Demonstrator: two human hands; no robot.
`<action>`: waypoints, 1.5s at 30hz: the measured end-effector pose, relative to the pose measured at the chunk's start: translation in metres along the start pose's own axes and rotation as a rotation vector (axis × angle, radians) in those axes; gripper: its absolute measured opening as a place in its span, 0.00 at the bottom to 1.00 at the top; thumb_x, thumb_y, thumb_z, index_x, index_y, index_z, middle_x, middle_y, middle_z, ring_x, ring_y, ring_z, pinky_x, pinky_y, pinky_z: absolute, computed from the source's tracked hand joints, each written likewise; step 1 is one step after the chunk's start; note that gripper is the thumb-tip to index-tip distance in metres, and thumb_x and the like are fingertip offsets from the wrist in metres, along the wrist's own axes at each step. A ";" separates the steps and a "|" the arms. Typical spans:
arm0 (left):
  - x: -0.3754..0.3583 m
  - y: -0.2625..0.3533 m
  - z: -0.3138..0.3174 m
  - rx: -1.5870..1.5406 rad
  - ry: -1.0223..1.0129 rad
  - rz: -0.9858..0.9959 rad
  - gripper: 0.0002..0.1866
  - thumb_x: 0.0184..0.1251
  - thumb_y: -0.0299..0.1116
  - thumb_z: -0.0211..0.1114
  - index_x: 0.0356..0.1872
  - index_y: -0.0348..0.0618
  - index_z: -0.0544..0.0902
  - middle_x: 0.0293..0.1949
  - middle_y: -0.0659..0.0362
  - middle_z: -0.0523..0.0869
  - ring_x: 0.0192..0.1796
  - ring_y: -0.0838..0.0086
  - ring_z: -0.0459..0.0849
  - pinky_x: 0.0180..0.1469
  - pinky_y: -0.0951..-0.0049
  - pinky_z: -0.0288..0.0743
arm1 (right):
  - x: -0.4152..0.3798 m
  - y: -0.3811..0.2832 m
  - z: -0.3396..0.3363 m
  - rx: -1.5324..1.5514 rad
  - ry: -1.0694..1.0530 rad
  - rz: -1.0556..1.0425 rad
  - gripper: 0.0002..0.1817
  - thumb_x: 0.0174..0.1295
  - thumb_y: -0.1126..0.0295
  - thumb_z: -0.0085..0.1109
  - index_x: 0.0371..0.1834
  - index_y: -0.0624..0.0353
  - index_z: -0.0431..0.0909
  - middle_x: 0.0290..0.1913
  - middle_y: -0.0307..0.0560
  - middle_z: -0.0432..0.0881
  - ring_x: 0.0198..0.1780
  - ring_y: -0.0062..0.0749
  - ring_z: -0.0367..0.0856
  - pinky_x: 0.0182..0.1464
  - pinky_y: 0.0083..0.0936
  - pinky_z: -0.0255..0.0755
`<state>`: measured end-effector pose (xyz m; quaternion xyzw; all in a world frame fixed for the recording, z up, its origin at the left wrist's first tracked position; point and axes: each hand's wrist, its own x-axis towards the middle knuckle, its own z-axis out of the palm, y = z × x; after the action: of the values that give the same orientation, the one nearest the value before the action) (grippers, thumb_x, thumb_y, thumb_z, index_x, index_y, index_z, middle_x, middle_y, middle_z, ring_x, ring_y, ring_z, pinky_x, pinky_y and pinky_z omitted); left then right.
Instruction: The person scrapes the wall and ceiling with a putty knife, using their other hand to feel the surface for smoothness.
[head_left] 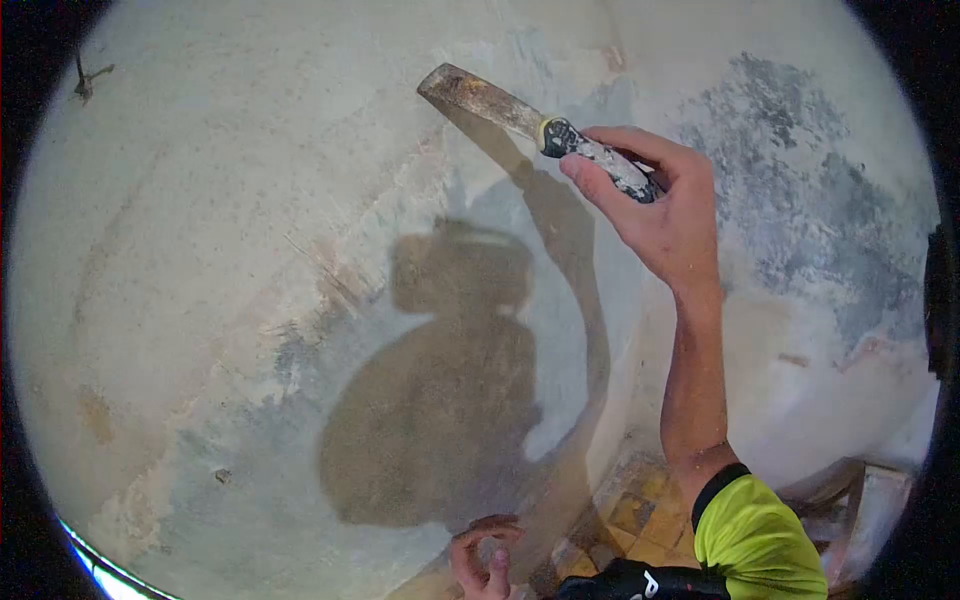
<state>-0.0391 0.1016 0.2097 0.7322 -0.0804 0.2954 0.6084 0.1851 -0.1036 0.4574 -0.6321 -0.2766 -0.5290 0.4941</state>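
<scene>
My right hand is wrapped around the handle of a scraper, raised high in front of the wall. Its flat metal blade is worn and rust-stained, pointing up and left close over the plaster. White smears cover the dark handle. Low at the bottom edge, my left hand is partly cut off by the frame; its fingers are loosely curled with a gap between them and the thumb, and nothing shows in it. Scraped, bare patches run diagonally across the plaster beside the shadow of my head and arm.
Dark grey blotches spread over the wall on the right. Yellow and dark floor tiles show below my right forearm. A wooden frame-like object stands at the lower right. A small dark fixture sticks out at the upper left.
</scene>
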 end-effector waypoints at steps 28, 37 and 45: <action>-0.016 -0.009 -0.033 -0.127 -0.139 -0.113 0.18 0.75 0.44 0.56 0.52 0.40 0.71 0.42 0.51 0.83 0.50 0.62 0.80 0.55 0.59 0.71 | 0.010 -0.037 0.031 -0.265 -0.364 -0.098 0.38 0.58 0.82 0.52 0.73 0.37 0.64 0.33 0.66 0.76 0.28 0.56 0.65 0.40 0.31 0.72; -0.021 -0.003 -0.038 -0.194 -0.140 -0.181 0.19 0.75 0.46 0.56 0.51 0.40 0.71 0.41 0.53 0.83 0.48 0.63 0.80 0.56 0.60 0.70 | 0.006 -0.046 0.030 -0.354 -0.347 -0.070 0.38 0.57 0.81 0.52 0.73 0.39 0.64 0.32 0.65 0.73 0.27 0.52 0.62 0.38 0.29 0.70; -0.043 -0.024 -0.042 -0.136 -0.197 -0.174 0.19 0.73 0.41 0.59 0.56 0.40 0.69 0.46 0.53 0.82 0.51 0.66 0.79 0.58 0.63 0.70 | -0.064 -0.036 0.018 -0.017 -0.383 0.187 0.29 0.68 0.63 0.56 0.73 0.48 0.64 0.23 0.51 0.75 0.22 0.32 0.65 0.32 0.25 0.68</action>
<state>-0.0764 0.1371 0.1701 0.7190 -0.0959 0.1622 0.6690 0.1430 -0.0632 0.4099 -0.7482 -0.3012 -0.3532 0.4741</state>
